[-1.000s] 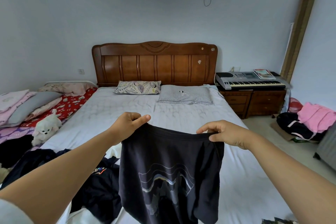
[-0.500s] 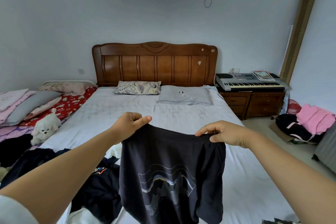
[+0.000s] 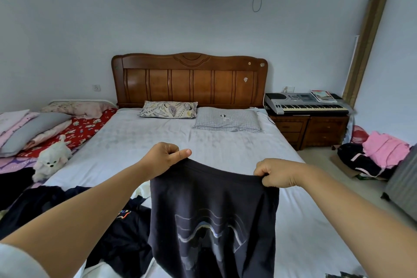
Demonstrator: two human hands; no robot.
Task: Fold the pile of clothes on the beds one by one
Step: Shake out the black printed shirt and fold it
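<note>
We hold one dark shirt up by its top edge over the bed, so the step in hand is spreading a single garment before the first fold. Left hand has the left corner gripped, fingers curled, thumb lying along the edge. Right hand pinches the right corner, fingers curled tight on the cloth. The shirt hangs free between the hands, wavy print toward us, lower hem out of frame (can't tell if it touches the mattress). The pile of dark clothes lies at lower left on the bed, just beside the hanging shirt. Next move likely calls for laying the shirt flat on the bare sheet ahead, keeping both corners taut so it lands without wrinkles, then folding the sides in.
</note>
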